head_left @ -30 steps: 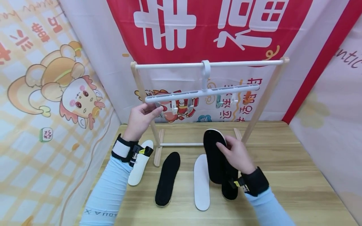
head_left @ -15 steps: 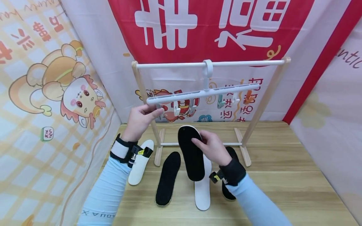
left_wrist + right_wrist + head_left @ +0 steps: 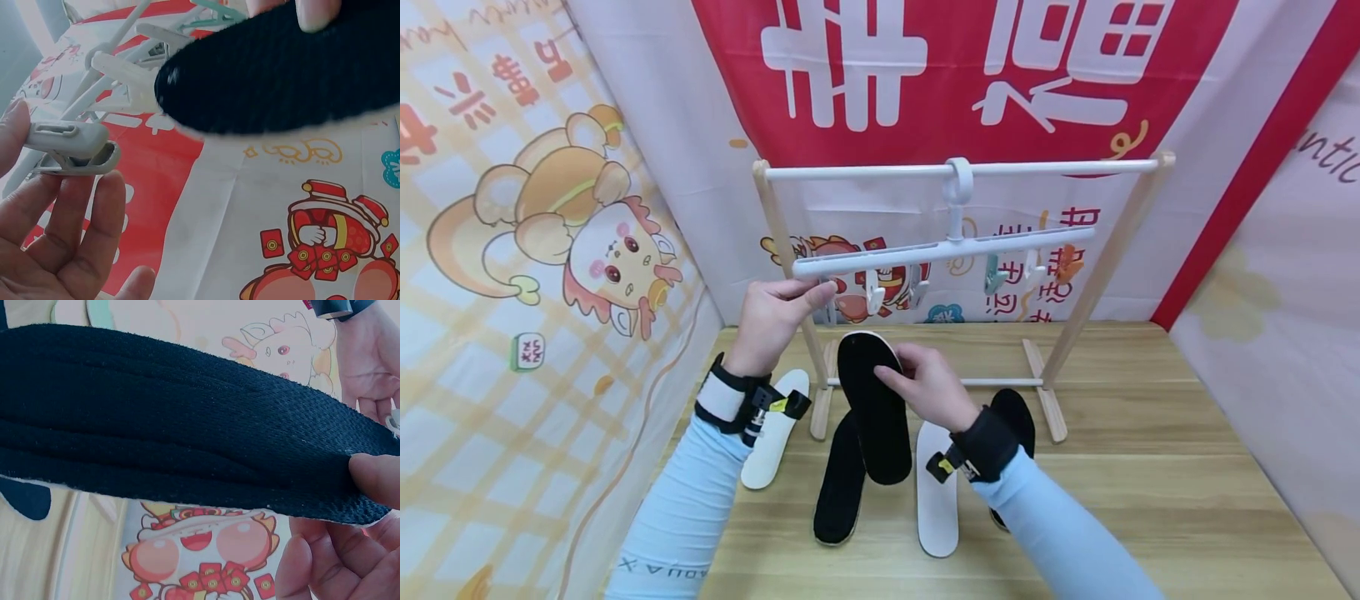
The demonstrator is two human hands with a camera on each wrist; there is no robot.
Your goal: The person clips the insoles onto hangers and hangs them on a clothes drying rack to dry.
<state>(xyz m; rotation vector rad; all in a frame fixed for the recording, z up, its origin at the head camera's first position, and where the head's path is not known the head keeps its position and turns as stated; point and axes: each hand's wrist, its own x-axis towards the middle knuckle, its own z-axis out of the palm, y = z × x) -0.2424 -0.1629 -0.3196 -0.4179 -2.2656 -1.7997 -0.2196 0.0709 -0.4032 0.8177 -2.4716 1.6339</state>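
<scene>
My right hand point(image 3: 936, 387) pinches a black insole point(image 3: 880, 425) near its top end, thumb on the dark face and fingers behind. The insole is raised in front of the rack, overlapping a second black insole point(image 3: 835, 500) in the head view. At the left end of a white clip hanger point(image 3: 887, 257), my left hand point(image 3: 769, 325) grips a pale grey clip point(image 3: 69, 139). Its thumb presses on top and its fingers lie underneath; the clip's tips stand slightly apart. The held insole's rounded end point(image 3: 187, 94) is a short way from that clip in the left wrist view.
The hanger hooks over the top rail point(image 3: 865, 172) of a wooden-legged rack. Further clips hang along it, including a white one point(image 3: 874, 293) and an orange one point(image 3: 1069, 265). White insoles point(image 3: 775, 433) point(image 3: 937, 508) and another black insole point(image 3: 1015, 417) lie on the wooden table point(image 3: 1150, 500).
My right hand has carried the black insole leftward, from above the right-hand insoles towards the left hand. The left hand stays at the end clip, and the hanger has swung slightly.
</scene>
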